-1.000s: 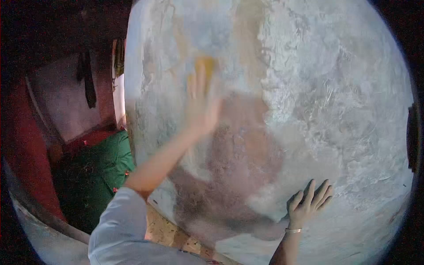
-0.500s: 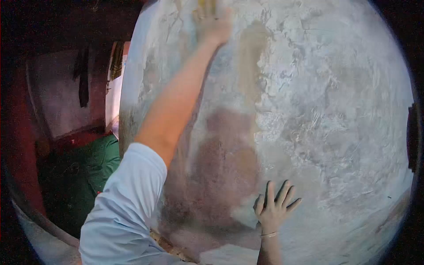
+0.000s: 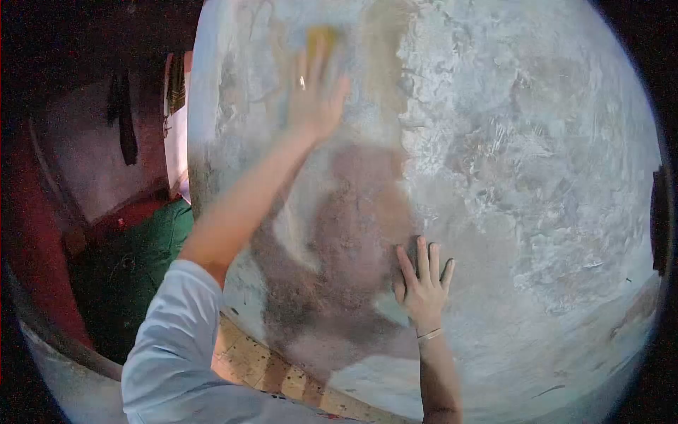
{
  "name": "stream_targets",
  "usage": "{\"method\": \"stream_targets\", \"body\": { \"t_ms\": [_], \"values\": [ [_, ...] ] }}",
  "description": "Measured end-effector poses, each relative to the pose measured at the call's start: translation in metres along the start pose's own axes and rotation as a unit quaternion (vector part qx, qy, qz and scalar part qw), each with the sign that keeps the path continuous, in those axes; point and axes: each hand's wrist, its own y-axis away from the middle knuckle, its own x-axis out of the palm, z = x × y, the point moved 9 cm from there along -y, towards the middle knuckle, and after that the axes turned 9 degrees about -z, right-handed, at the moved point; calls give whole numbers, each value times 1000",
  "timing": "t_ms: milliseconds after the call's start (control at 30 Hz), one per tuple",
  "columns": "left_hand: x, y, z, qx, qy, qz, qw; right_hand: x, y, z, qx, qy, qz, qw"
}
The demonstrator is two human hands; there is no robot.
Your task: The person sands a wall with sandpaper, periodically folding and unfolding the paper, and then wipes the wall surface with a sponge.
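My left hand (image 3: 316,102) reaches up the rough grey plastered wall (image 3: 487,148), blurred by motion. Under its fingertips is a flat yellow piece (image 3: 321,41), held against the wall; its underside is hidden. A ring glints on one finger. Lower and to the right, my right hand (image 3: 422,290) lies on the wall with fingers spread and nothing in it. A thin bracelet (image 3: 429,334) circles that wrist.
A darker shadow (image 3: 353,233) falls on the wall between my arms. Below runs a speckled tan floor (image 3: 258,360). At left are a green cloth-like surface (image 3: 166,237), a dark hanging strip (image 3: 127,127) and a bright doorway (image 3: 176,145).
My left hand has swept down the wall and slightly left with the yellow piece. My right hand sits higher in view, its fingers still spread. The view has tipped downward, showing more floor.
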Motion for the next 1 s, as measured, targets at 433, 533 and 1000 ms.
{"method": "stream_targets", "body": {
  "t_ms": [433,533,1000],
  "values": [
    [-45,318,-193,125,116,297,939,-12,51,-23,-2,-153,-262,953],
    [-52,323,-176,76,151,306,937,0,60,-22,-34,-110,-218,969],
    [1,152,-195,34,95,143,985,-2,81,-18,41,-140,-196,970]
  ]
}}
